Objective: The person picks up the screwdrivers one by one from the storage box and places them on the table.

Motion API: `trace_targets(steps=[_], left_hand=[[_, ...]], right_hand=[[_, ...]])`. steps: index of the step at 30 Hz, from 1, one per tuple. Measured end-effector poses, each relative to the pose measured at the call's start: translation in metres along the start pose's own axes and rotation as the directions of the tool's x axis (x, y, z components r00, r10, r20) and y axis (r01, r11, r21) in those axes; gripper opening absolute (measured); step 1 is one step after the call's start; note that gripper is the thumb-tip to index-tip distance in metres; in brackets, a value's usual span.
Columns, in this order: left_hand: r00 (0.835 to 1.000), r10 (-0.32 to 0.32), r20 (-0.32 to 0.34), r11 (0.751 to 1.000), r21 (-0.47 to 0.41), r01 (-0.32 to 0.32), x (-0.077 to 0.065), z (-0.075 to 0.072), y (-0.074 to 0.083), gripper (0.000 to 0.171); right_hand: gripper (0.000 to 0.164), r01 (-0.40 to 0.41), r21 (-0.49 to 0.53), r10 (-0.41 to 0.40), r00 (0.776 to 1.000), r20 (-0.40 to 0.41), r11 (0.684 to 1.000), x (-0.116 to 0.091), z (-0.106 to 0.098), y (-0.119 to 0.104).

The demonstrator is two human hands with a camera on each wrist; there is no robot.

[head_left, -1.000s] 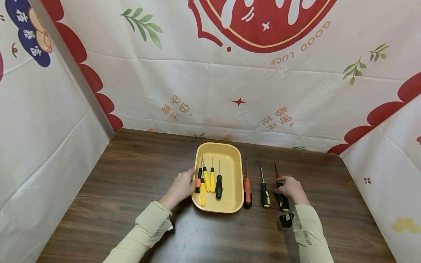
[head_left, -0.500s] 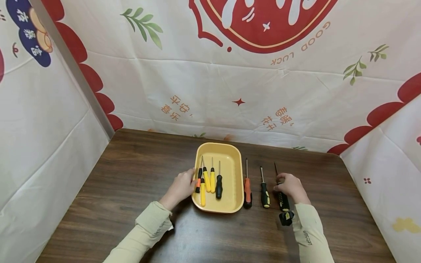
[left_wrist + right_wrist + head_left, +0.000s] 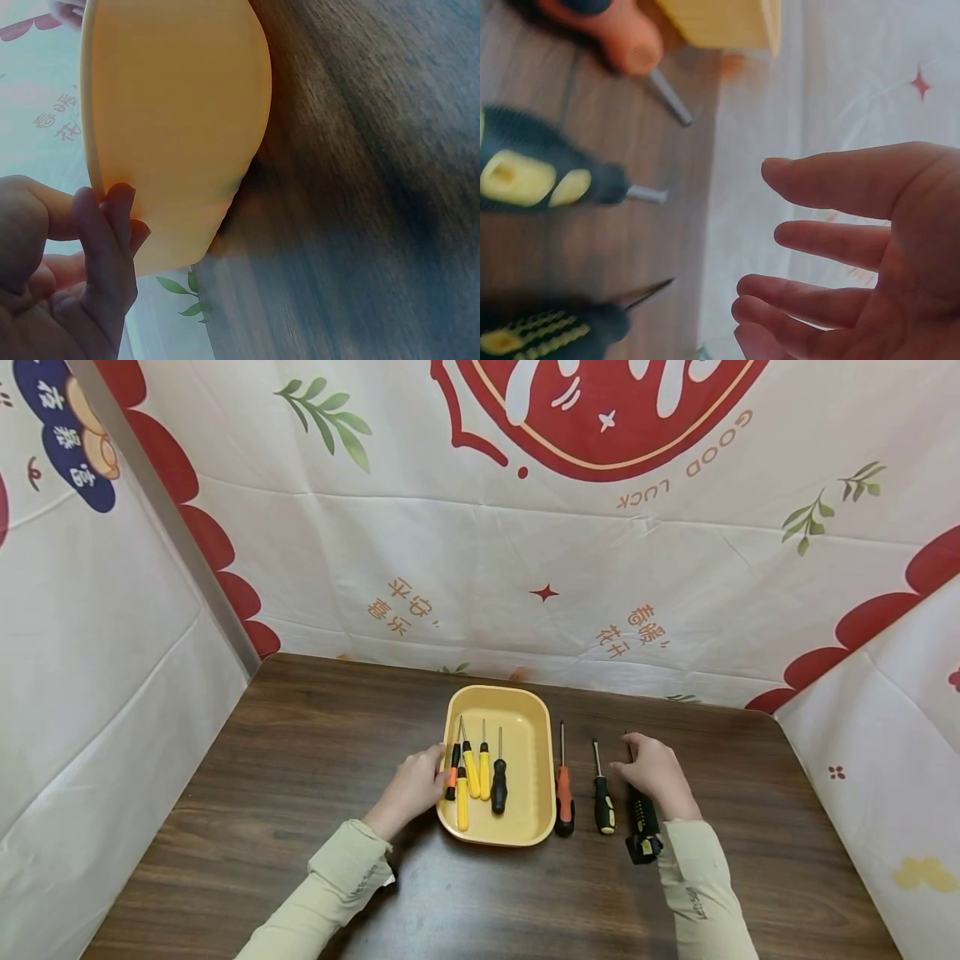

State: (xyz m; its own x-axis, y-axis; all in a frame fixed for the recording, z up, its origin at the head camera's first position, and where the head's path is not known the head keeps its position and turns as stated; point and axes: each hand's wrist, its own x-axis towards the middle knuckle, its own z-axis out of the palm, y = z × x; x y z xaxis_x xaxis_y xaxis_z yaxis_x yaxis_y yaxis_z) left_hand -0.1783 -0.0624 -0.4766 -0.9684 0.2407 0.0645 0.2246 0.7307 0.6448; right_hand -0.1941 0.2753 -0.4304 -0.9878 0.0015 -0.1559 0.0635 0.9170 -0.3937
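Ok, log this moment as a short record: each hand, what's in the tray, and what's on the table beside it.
Left hand: grips the left rim of the yellow tray
Right hand: holds nothing, thumb and fingers apart; in the head view it hides part of the rightmost screwdriver
In tray: three yellow screwdrivers, one black screwdriver, one small orange-and-black screwdriver
On table, right of tray: large orange-and-black screwdriver, black-and-yellow screwdriver, then the rightmost one

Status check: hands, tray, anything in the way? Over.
Left hand grips tray by its edge. Right hand empty, fingers extended, near rightmost screwdriver. Orange-handled screwdriver and middle screwdriver lie between right hand and tray.
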Motion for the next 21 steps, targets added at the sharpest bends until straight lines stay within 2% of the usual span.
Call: trace_targets(steps=[3, 10, 16, 21], left_hand=[[1.0, -0.005, 0.006, 1.0, 0.0, 0.005, 0.0, 0.0, 0.0, 0.039], [1.0, -0.011, 0.013, 1.0, -0.006, 0.011, 0.0, 0.0, 0.001, 0.039], [1.0, -0.013, 0.017, 1.0, -0.007, 0.013, 0.0, -0.001, 0.001, 0.039], [1.0, -0.013, 0.022, 1.0, -0.006, 0.013, 0.0, -0.001, 0.001, 0.04]], right_hand=[[0.052, 0.024, -0.006, -0.024, 1.0, -0.016, 1.0, 0.001, -0.003, -0.012], [0.054, 0.02, 0.006, -0.02, 1.0, 0.0, 1.0, 0.002, -0.009, -0.041], [0.052, 0.085, 0.037, -0.085, 0.996, -0.009, 0.996, 0.004, -0.007, -0.061], [0.052, 0.126, 0.041, -0.126, 0.992, 0.016, 0.991, 0.007, -0.003, -0.076]])
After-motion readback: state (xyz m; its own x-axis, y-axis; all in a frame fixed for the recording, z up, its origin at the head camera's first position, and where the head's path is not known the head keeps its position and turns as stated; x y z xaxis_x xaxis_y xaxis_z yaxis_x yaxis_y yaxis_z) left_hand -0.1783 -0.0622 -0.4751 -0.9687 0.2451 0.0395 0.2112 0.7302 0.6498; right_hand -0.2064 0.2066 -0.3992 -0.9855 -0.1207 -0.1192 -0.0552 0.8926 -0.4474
